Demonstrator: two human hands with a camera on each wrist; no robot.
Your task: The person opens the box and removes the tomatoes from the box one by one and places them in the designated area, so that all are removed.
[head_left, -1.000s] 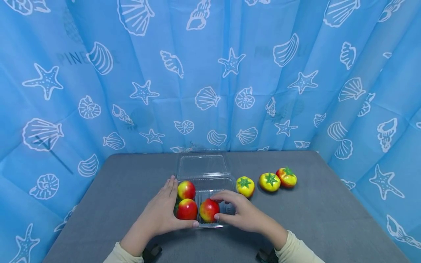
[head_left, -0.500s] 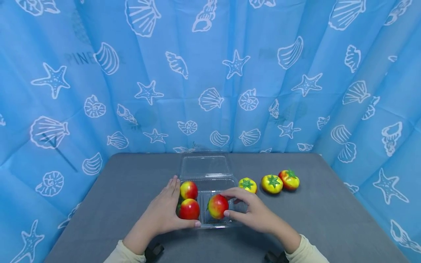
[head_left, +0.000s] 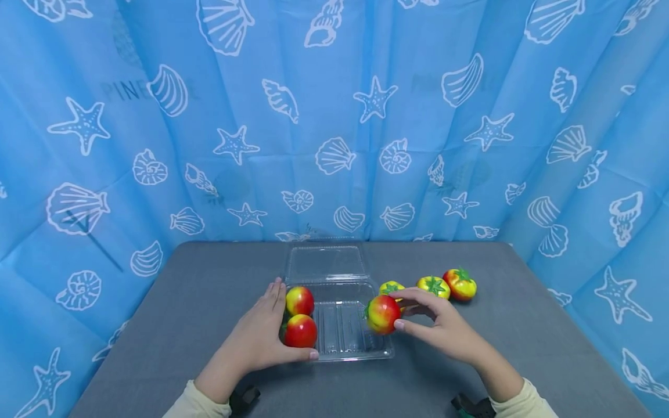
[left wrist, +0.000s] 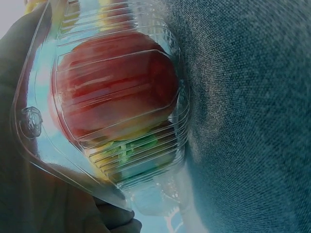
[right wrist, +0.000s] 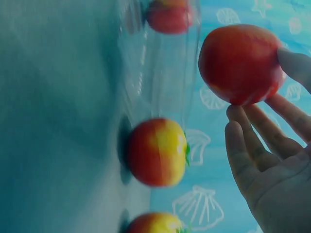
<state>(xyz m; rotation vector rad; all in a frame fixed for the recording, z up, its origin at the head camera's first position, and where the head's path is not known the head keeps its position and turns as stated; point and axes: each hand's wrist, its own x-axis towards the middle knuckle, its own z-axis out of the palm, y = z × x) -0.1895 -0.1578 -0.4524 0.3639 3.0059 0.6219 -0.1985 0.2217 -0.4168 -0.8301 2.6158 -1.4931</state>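
- Head view: a red-and-yellow toy tomato (head_left: 383,313) is being held in the fingertips of the right hand (head_left: 441,328), lifted just off the right rim of the clear plastic tray (head_left: 342,337). Thumb and fingers are curled round the fruit's sides. The left hand (head_left: 256,339) is being pressed against the left side of the tray, thumb laid along its near edge, fingers nearly straight. Two tomatoes (head_left: 299,316) are being kept in the tray's left half; the tray's right half is lying bare. The hinged lid (head_left: 325,263) is lying open behind the tray. Three more tomatoes (head_left: 439,287) are sitting in a row on the grey table (head_left: 522,342) to the right of the tray.
- Left wrist view: a red tomato (left wrist: 116,90) is being seen through the ribbed tray wall (left wrist: 146,150). The wall looks thin and springy, and is judged likely to buckle if squeezed, so a flat bracing palm is suited to it.
- Right wrist view: the held tomato (right wrist: 240,63) is being pinched between the fingertips (right wrist: 252,121) and thumb, above another tomato (right wrist: 156,152) resting on the table outside the tray. The fruit is judged light, smooth and somewhat slippery; a grip across its widest part is considered safest.
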